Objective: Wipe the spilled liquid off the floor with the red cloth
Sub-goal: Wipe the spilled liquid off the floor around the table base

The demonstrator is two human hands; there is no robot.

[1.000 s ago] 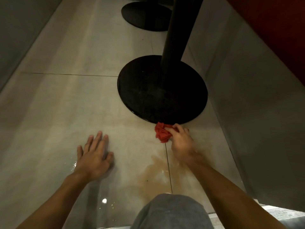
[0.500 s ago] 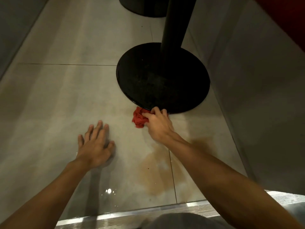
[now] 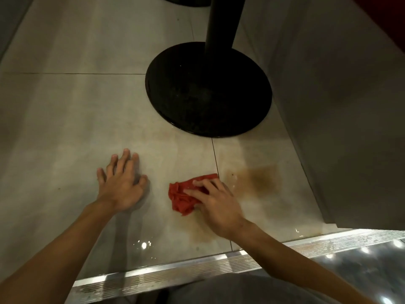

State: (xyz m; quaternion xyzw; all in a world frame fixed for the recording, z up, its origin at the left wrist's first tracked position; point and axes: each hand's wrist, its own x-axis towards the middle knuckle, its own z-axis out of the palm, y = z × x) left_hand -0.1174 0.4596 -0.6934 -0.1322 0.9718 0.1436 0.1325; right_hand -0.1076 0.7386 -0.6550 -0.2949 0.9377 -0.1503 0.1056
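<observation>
A crumpled red cloth (image 3: pixel 183 197) lies on the pale tiled floor (image 3: pixel 65 117), pressed down under the fingers of my right hand (image 3: pixel 215 205). Brown spilled liquid (image 3: pixel 256 177) stains the tile just right of the cloth, and a fainter brown smear (image 3: pixel 200 232) shows below the cloth, beside my wrist. My left hand (image 3: pixel 122 183) rests flat on the floor to the left of the cloth, fingers spread, holding nothing.
A round black table base (image 3: pixel 208 93) with a black post (image 3: pixel 221 20) stands just beyond the spill. A grey panel wall (image 3: pixel 339 106) closes off the right side. A ribbed metal strip (image 3: pixel 197 270) runs along the floor's near edge.
My right hand has dragged the red cloth from the edge of the black base toward me, onto the brown stain. My left hand stays planted on the floor.
</observation>
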